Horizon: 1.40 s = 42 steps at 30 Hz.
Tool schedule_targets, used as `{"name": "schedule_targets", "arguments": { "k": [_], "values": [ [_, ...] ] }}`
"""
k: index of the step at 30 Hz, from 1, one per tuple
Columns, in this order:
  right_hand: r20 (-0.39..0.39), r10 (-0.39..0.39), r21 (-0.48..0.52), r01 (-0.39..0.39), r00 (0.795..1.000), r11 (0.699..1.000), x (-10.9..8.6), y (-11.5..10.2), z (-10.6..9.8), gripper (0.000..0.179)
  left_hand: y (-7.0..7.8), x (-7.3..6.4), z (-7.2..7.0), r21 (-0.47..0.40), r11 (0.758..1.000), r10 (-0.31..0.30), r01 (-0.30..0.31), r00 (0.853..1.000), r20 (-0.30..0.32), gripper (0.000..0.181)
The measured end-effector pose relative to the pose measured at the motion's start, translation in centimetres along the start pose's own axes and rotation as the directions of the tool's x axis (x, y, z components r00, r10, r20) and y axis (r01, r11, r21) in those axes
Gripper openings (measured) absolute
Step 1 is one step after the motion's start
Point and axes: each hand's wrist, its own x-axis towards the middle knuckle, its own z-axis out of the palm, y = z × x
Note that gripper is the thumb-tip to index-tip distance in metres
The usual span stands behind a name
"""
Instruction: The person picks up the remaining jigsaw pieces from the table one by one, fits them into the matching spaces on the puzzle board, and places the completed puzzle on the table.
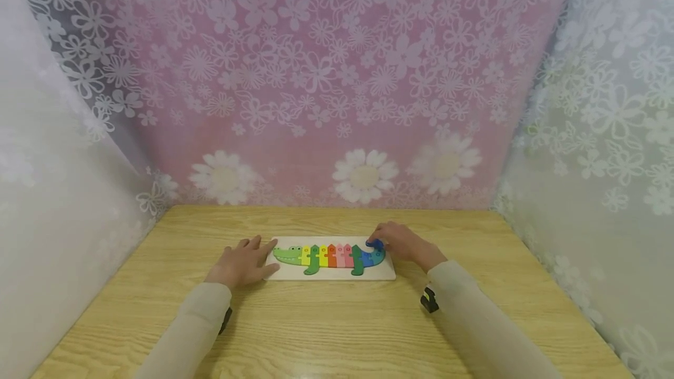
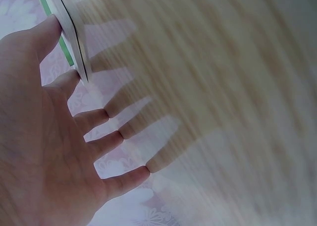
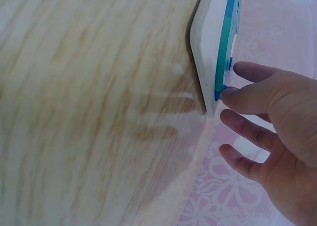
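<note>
A wooden crocodile puzzle lies in a pale board (image 1: pixel 334 275) in the middle of the table, head to the left, its body made of bright coloured pieces. At the board's left end rests my left hand (image 1: pixel 239 264), fingers spread, with thumb and index finger touching its edge. My right hand (image 1: pixel 402 243) is at the opposite end and pinches the dark blue tail piece (image 1: pixel 377 244) between thumb and fingers. From the right wrist, the thumb (image 3: pixel 242 98) shows against the blue edge above the board (image 3: pixel 208 42), while the other fingers stay loosely bent. The fingers partly hide that piece.
The wooden table (image 1: pixel 326 332) extends around the board on every side. A pink floral curtain (image 1: pixel 316 86) hangs behind it, with pale floral cloth (image 1: pixel 605 133) along the right and a whitish sheet (image 1: pixel 58 180) along the left. A black strap (image 1: pixel 429 299) shows at my right wrist.
</note>
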Motion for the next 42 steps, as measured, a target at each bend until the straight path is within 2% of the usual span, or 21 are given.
{"name": "schedule_targets", "arguments": {
  "k": [9,18,28,32,37,42],
  "values": [
    [0.002,0.012,0.019,-0.012,1.0,1.0,-0.2,0.2,0.4,0.028,0.0,0.0,0.2,0.005,1.0,0.002,-0.002,1.0,-0.001,0.077],
    [-0.024,-0.014,0.014,0.014,1.0,1.0,-0.2,0.1,0.6,0.028,0.0,-0.1,0.2,0.004,1.0,-0.003,0.003,1.0,0.013,0.077],
    [-0.025,0.014,0.028,-0.014,1.0,1.0,-0.4,-0.2,0.4,0.028,-0.2,0.0,0.0,0.004,1.0,-0.002,0.002,1.0,0.01,0.077],
    [-0.03,0.003,0.023,-0.003,1.0,1.0,-0.5,0.0,0.6,0.028,-0.3,0.0,0.1,0.003,1.0,-0.003,0.003,1.0,0.012,0.077],
    [-0.058,0.0,0.062,0.004,0.998,0.998,-0.8,0.0,0.5,0.028,-0.5,0.1,0.2,0.001,1.0,0.0,0.0,1.0,0.006,0.077],
    [-0.082,0.055,0.117,-0.046,0.995,0.992,-1.2,0.0,0.2,0.026,-0.6,0.1,0.1,-0.009,1.0,0.005,-0.005,1.0,0.0,0.077]
  ]
}}
